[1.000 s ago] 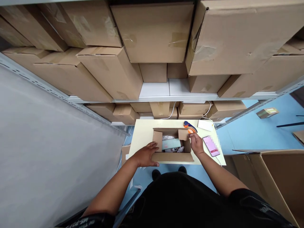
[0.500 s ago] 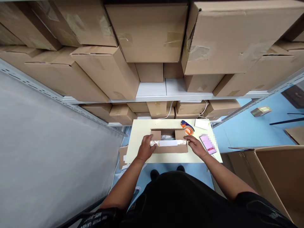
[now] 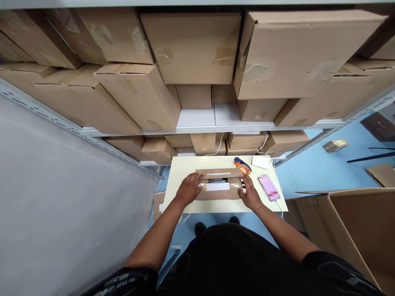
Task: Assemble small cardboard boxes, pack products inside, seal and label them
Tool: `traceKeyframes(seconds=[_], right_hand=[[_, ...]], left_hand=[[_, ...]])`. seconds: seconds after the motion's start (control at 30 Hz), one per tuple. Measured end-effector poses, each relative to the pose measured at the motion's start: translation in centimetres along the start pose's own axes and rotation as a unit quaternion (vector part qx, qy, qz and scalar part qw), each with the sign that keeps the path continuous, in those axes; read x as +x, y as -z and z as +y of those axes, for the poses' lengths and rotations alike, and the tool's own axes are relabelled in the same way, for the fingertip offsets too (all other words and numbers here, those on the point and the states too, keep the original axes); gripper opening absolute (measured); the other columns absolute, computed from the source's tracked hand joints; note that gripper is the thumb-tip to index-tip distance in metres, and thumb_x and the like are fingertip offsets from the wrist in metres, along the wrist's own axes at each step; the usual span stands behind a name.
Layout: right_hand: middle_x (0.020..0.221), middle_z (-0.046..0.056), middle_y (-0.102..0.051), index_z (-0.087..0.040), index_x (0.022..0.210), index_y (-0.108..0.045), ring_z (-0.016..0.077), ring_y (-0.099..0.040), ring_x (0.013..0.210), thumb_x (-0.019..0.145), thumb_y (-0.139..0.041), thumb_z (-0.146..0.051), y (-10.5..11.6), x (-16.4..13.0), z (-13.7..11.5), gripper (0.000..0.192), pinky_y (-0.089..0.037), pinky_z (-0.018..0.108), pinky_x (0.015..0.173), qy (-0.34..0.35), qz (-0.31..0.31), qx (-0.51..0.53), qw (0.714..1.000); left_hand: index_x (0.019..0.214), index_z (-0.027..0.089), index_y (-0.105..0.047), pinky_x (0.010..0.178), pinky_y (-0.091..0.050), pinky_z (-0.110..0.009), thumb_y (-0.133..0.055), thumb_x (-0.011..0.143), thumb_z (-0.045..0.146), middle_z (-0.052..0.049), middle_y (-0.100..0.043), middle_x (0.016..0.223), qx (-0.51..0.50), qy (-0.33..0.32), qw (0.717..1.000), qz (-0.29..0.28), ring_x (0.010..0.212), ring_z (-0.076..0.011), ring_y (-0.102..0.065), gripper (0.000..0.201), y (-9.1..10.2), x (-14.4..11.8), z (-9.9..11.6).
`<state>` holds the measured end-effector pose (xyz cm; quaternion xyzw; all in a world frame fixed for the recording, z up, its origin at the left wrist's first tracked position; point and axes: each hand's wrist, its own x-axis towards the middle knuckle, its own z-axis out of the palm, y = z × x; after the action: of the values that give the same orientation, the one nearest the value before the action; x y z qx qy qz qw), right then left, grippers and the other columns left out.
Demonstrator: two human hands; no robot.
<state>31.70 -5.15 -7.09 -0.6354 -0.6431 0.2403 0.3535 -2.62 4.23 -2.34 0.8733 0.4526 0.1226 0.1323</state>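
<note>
A small cardboard box (image 3: pixel 218 193) sits on a pale yellow table (image 3: pixel 185 168) below me. Its two long flaps are folded nearly together, with a narrow dark gap between them. My left hand (image 3: pixel 188 190) presses on the box's left end, fingers spread over the flaps. My right hand (image 3: pixel 250 195) presses on the right end in the same way. A white label and old clear tape run along the near flap.
An orange and blue tape dispenser (image 3: pixel 242 165), a white pad (image 3: pixel 261 162) and a phone (image 3: pixel 268 187) on a cable lie on the table's right side. Shelves of cardboard boxes (image 3: pixel 191 45) rise behind. A large open carton (image 3: pixel 348 230) stands at right.
The box was open with its contents showing. The near flap was folded over first, then the far flap, and both hands moved onto the box's ends.
</note>
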Motion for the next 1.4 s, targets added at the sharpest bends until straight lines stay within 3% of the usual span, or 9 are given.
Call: traceKeyframes(seconds=[0.1,0.27,0.4,0.5,0.6,0.8,1.0,1.2,1.4], right_hand=[[0.16,0.018,-0.036,-0.025,0.153,-0.038,0.0298,-0.06,0.126,0.096,-0.055,-0.029,-0.1,-0.5,-0.3,0.059,-0.057,0.054,0.102,0.006,0.017,-0.029,0.999],[0.152,0.013,-0.05,-0.025,0.135,-0.061,0.0306,-0.056,0.135,0.101,-0.047,-0.029,0.1,-0.8,-0.5,0.037,-0.052,0.052,0.109,0.058,-0.006,-0.097,0.994],[0.146,0.012,-0.058,-0.025,0.128,-0.067,0.0283,-0.058,0.133,0.101,-0.051,-0.035,0.6,0.1,-0.1,0.033,-0.051,0.048,0.111,0.062,0.0,-0.082,0.995],[0.131,0.012,-0.067,-0.023,0.122,-0.069,0.0268,-0.063,0.123,0.1,-0.052,-0.042,1.3,1.7,1.2,0.034,-0.051,0.044,0.108,0.017,0.009,-0.063,0.998],[0.117,0.011,-0.072,-0.021,0.115,-0.07,0.0257,-0.067,0.111,0.1,-0.047,-0.04,2.3,4.3,3.3,0.033,-0.053,0.04,0.099,-0.076,0.003,-0.09,0.993],[0.124,0.017,-0.067,-0.018,0.121,-0.065,0.0304,-0.061,0.116,0.093,-0.055,-0.03,3.6,10.5,6.9,0.032,-0.049,0.038,0.094,-0.179,-0.081,-0.252,0.947],[0.124,0.02,-0.063,-0.019,0.126,-0.058,0.0354,-0.06,0.12,0.083,-0.069,-0.026,1.9,14.9,10.7,0.046,-0.049,0.046,0.094,-0.249,-0.176,-0.25,0.919],[0.105,0.019,-0.07,-0.013,0.115,-0.06,0.0303,-0.07,0.098,0.085,-0.065,-0.023,0.6,16.1,13.9,0.032,-0.05,0.041,0.084,-0.257,-0.226,-0.221,0.913],[0.097,0.016,-0.071,-0.016,0.106,-0.059,0.0277,-0.068,0.088,0.088,-0.059,-0.028,2.1,15.4,14.1,0.022,-0.048,0.036,0.075,-0.233,-0.179,-0.211,0.932]], left_hand=[[0.148,0.022,-0.054,0.115,-0.044,-0.048,-0.048,0.102,0.028,-0.014,-0.052,0.153,-0.004,0.023,1.0,0.002,0.141,-0.0301,-0.049,0.048,-1.5,-1.6,0.2],[0.15,0.02,-0.052,0.117,-0.045,-0.045,-0.037,0.106,0.033,-0.01,-0.046,0.16,-0.034,0.061,0.998,0.009,0.144,-0.0259,-0.047,0.048,-2.6,-2.3,0.5],[0.15,0.02,-0.053,0.11,-0.053,-0.04,-0.036,0.106,0.03,-0.008,-0.041,0.164,-0.055,0.117,0.991,0.016,0.14,-0.0248,-0.054,0.048,-2.9,-2.0,1.4],[0.151,0.018,-0.051,0.107,-0.055,-0.04,-0.036,0.105,0.027,-0.009,-0.038,0.166,-0.044,0.139,0.989,0.034,0.141,-0.0265,-0.053,0.049,-3.6,-2.1,2.2],[0.152,0.017,-0.049,0.106,-0.055,-0.041,-0.036,0.105,0.027,-0.01,-0.034,0.167,-0.022,0.136,0.989,0.046,0.141,-0.0276,-0.053,0.05,-4.3,-2.5,2.4],[0.156,0.02,-0.044,0.114,-0.049,-0.04,-0.036,0.105,0.028,-0.008,-0.032,0.168,-0.032,0.111,0.992,0.043,0.146,-0.0242,-0.048,0.052,-4.3,-2.7,1.8],[0.156,0.021,-0.044,0.114,-0.05,-0.04,-0.034,0.106,0.029,-0.008,-0.031,0.168,-0.039,0.141,0.989,0.024,0.145,-0.0233,-0.049,0.052,-4.0,-2.6,2.4],[0.156,0.023,-0.045,0.117,-0.048,-0.039,-0.036,0.105,0.028,-0.005,-0.034,0.168,-0.023,0.169,0.985,0.019,0.147,-0.0218,-0.047,0.051,-4.2,-2.5,3.2],[0.151,0.021,-0.05,0.123,-0.039,-0.049,-0.041,0.102,0.023,-0.009,-0.042,0.163,-0.002,0.135,0.99,0.046,0.149,-0.0254,-0.042,0.05,-4.3,-2.3,3.0]])
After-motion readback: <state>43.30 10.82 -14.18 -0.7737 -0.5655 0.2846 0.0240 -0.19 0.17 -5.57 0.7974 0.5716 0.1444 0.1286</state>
